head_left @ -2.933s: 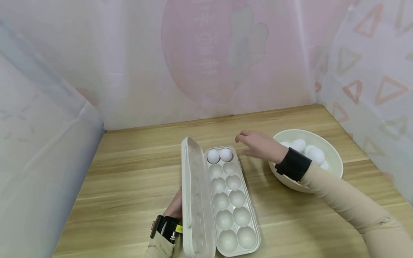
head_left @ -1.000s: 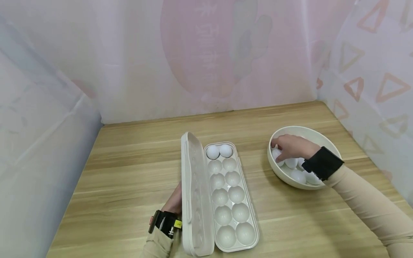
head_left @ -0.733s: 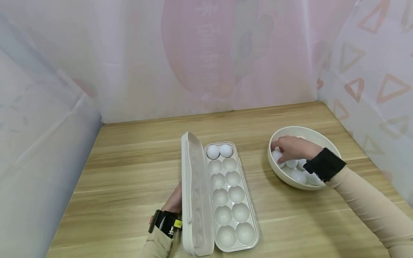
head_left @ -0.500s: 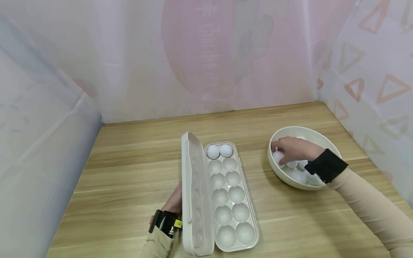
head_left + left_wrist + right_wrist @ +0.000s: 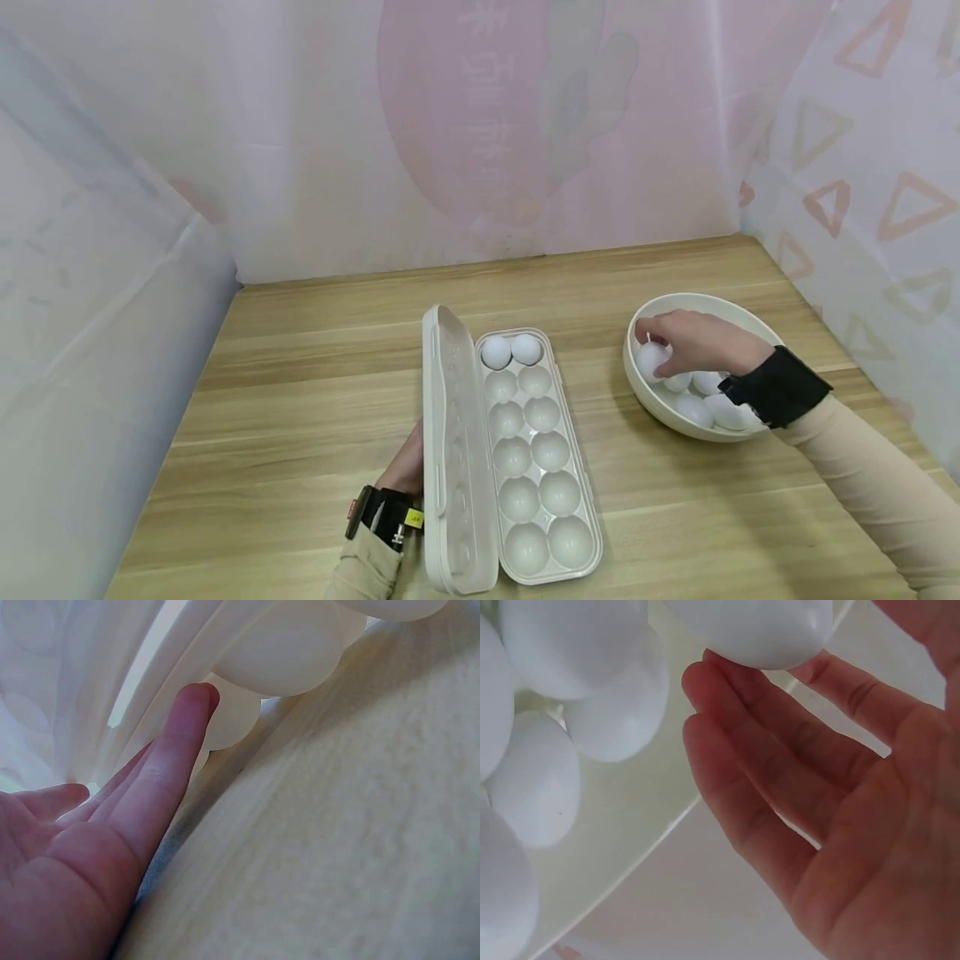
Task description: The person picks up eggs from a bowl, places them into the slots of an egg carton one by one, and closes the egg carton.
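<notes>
No text can be read with certainty; at the upper middle of the head view, a column of pale characters [image 5: 486,92] runs down a pink round print [image 5: 423,108] on the backdrop [image 5: 315,183], too faint to make out; at the lower middle, a yellow tag [image 5: 414,518] on a black wristband [image 5: 392,518] bears dark marks, too small to read.

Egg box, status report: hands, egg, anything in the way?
Right hand pinching white egg at bowl. Left hand at open lid. Two eggs seated in egg box, far row. Nothing visible blocking between.
</notes>
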`<move>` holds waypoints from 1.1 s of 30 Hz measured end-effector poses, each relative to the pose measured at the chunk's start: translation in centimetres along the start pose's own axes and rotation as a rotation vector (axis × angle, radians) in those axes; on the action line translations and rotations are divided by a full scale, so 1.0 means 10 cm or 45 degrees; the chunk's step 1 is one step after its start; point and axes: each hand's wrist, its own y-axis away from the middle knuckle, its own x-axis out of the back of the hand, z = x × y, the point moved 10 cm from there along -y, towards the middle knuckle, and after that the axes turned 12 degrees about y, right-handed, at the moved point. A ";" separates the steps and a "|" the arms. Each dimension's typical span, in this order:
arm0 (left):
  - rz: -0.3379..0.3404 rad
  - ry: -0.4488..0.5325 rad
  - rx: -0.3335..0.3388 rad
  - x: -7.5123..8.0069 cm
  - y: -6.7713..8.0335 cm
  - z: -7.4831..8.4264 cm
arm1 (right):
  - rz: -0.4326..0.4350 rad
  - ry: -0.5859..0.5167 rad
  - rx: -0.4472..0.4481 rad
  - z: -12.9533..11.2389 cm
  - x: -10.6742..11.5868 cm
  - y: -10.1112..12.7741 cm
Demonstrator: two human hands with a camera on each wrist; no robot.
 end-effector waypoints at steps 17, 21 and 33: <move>0.055 0.018 -0.037 0.02 -0.01 -0.02 | 0.104 0.055 -0.032 -0.13 0.49 -0.01; 0.063 -0.005 -0.018 0.01 -0.01 -0.03 | 0.127 0.093 -0.013 -0.23 0.54 -0.02; 0.045 -0.039 -0.025 0.01 0.04 -0.03 | 0.230 0.159 0.111 -0.56 0.58 -0.16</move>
